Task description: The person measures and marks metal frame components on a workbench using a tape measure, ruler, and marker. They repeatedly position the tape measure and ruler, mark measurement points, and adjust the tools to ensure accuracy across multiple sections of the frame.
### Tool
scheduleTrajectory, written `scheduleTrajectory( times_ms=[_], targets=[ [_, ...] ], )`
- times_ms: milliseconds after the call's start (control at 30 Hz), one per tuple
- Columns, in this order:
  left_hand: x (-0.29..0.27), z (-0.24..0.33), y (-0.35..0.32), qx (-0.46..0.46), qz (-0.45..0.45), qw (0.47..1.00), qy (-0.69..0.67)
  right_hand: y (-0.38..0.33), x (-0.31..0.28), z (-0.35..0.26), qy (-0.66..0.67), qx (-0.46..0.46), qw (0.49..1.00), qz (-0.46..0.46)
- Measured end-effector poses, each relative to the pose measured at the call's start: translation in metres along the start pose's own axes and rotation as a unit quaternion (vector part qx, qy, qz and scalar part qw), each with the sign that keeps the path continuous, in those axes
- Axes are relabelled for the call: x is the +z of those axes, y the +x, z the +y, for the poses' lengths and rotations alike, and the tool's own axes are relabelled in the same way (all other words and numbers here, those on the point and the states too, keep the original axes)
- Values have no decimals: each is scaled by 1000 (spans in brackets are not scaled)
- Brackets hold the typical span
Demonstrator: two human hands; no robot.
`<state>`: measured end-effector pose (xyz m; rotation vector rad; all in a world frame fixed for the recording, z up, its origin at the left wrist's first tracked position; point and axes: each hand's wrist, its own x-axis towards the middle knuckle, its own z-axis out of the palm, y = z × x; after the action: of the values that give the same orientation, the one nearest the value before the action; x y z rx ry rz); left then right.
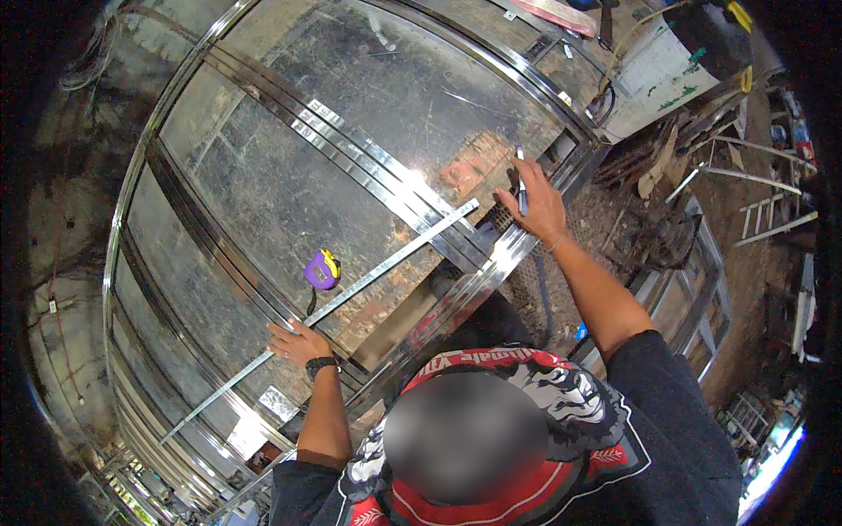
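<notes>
A long thin metal strip (386, 261) lies aslant across the steel frame (421, 329) on the bench. My left hand (298, 344) rests over this strip at the frame's near side, its fingers stretched out; a dark watch is on the wrist. Just beyond that hand sits a purple and yellow tape measure (322, 271), with a black strap hanging toward the strip. At the frame's near right corner, my right hand (541, 202) holds a slim white and dark marker (523, 188) between thumb and fingers. Its tip is not clear enough to make out.
Paired metal bars (360, 171) cross the frame over a scuffed dark bench top (351, 83). A white bucket (658, 83) stands at the far right. Scrap wood and a ladder (767, 215) are on the ground to the right. Small bright plates (279, 403) lie near my left forearm.
</notes>
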<state>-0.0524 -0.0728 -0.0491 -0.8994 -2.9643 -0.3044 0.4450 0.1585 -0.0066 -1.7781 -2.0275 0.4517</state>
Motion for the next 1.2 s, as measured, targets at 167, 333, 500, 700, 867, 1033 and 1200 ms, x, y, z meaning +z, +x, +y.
scheduleTrajectory(
  times_ms=[167, 333, 500, 700, 867, 1033, 1200],
  targets=[
    [4, -3, 1, -7, 12, 1000, -4, 1, 0, -2, -1, 0, 1000, 3],
    [5, -1, 2, -9, 12, 1000, -12, 2, 1, 1, 3, -5, 1000, 16],
    [6, -3, 0, -9, 12, 1000, -10, 2, -3, -5, 11, 13, 1000, -3],
    [9, -9, 0, -2, 12, 1000, 11, 2, 0, -3, -3, -5, 1000, 17],
    [8, -7, -1, -1, 11, 1000, 7, 2, 0, -4, -13, 5, 1000, 6],
    [5, -5, 0, -10, 0, 1000, 9, 3, 1, -4, -16, -5, 1000, 21],
    [1, -1, -1, -16, -12, 1000, 15, 3, 0, -5, -15, 23, 1000, 5]
  ],
)
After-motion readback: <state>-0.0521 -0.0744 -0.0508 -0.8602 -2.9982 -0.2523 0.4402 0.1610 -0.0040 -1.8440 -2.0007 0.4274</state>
